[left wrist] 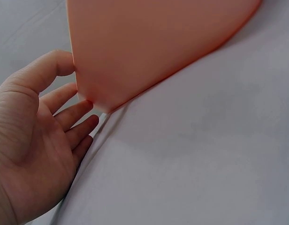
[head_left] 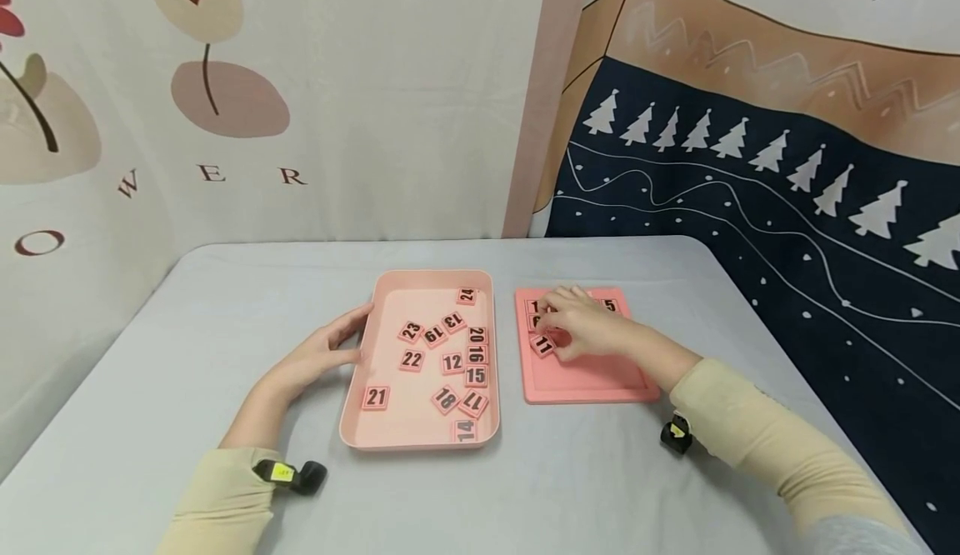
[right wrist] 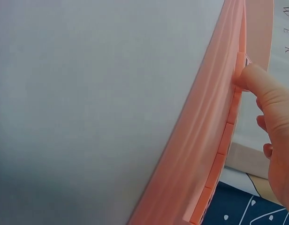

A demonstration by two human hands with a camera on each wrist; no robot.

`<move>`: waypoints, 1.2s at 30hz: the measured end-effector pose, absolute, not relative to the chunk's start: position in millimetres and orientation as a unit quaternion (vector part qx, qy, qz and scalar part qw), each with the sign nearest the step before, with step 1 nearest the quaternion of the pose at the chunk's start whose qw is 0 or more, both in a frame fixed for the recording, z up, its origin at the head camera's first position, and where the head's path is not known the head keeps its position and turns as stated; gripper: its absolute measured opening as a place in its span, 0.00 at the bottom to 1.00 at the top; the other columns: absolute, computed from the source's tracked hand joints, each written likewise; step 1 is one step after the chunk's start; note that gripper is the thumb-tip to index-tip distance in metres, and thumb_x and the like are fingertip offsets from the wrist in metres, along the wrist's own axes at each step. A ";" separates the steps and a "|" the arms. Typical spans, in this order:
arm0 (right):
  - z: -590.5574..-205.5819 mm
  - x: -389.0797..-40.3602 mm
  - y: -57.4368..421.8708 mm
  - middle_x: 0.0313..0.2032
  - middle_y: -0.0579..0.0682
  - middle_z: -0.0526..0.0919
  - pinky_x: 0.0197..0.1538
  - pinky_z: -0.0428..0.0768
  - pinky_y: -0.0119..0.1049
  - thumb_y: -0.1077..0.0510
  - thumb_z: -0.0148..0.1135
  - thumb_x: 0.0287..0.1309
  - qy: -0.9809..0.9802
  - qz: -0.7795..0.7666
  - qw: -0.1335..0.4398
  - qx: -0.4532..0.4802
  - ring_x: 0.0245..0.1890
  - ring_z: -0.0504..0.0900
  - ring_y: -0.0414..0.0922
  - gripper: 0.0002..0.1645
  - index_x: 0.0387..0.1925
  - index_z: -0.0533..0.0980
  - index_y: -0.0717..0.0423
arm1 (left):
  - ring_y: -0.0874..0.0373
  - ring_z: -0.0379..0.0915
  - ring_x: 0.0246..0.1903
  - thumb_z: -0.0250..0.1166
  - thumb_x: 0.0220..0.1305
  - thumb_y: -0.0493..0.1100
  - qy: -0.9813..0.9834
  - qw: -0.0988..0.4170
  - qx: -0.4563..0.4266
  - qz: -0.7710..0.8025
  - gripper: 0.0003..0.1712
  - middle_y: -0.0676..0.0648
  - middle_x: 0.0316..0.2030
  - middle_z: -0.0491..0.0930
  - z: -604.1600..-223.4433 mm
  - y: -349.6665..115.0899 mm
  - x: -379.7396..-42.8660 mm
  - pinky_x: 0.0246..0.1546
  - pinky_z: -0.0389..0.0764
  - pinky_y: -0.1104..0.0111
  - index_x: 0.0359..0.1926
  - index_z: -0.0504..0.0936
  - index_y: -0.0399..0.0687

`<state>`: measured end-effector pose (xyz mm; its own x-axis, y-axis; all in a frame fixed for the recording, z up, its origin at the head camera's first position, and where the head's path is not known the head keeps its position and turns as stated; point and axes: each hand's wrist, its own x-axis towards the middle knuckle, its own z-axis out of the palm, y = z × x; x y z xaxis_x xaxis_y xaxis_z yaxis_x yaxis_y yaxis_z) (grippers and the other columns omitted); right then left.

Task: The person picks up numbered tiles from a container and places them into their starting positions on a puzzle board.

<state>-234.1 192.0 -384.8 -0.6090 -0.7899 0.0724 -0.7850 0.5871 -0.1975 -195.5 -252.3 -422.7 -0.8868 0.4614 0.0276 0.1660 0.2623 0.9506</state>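
My right hand (head_left: 588,326) is over the pink square board (head_left: 581,384), its thumb and fingertips at a small number 11 tile (head_left: 542,345), which they pinch. That tile sits askew near the board's left side, below the upper rows. A number 5 tile (head_left: 611,306) and a number 1 tile (head_left: 533,307) show in the top row; the hand hides most tiles between and below them. My left hand (head_left: 318,351) rests at the left side of the pale pink tray (head_left: 412,426), with relaxed fingers and thumb against its wall (left wrist: 135,42).
Several loose number tiles lie scattered in the tray, among them a number 21 tile (head_left: 377,397) and a number 24 tile (head_left: 467,296). Tray and board stand side by side on a pale cloth-covered table (head_left: 562,488). Printed curtains (head_left: 390,122) hang behind the table.
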 end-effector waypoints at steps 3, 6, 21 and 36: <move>-386.0 -234.6 193.0 0.49 0.45 0.72 0.64 0.57 0.58 0.58 0.74 0.39 0.890 -0.098 0.009 -0.446 0.54 0.66 0.47 0.23 0.43 0.82 0.46 | 0.41 0.39 0.71 0.63 0.63 0.37 0.783 0.129 0.201 0.575 0.43 0.39 0.72 0.49 -423.3 -251.8 -195.4 0.68 0.41 0.45 0.74 0.52 0.42; -386.6 -235.6 193.3 0.47 0.44 0.71 0.61 0.61 0.52 0.58 0.74 0.39 0.887 -0.100 0.002 -0.451 0.52 0.66 0.45 0.24 0.44 0.83 0.44 | 0.41 0.39 0.71 0.63 0.63 0.37 0.784 0.129 0.200 0.574 0.43 0.39 0.73 0.49 -423.9 -251.6 -195.8 0.68 0.41 0.45 0.74 0.52 0.42; -389.2 -238.9 197.1 0.40 0.44 0.72 0.42 0.60 0.38 0.61 0.74 0.46 0.868 -0.124 -0.062 -0.477 0.43 0.66 0.43 0.17 0.40 0.86 0.41 | 0.41 0.39 0.71 0.63 0.62 0.38 0.785 0.127 0.195 0.574 0.43 0.40 0.73 0.49 -423.2 -251.0 -194.7 0.68 0.41 0.45 0.74 0.52 0.42; -388.0 -231.9 194.9 0.41 0.42 0.73 0.44 0.58 0.40 0.46 0.74 0.46 0.885 -0.148 -0.041 -0.441 0.45 0.67 0.45 0.13 0.37 0.87 0.40 | 0.41 0.39 0.71 0.63 0.63 0.38 0.786 0.128 0.196 0.572 0.43 0.39 0.72 0.49 -423.1 -252.3 -194.7 0.68 0.42 0.45 0.74 0.52 0.42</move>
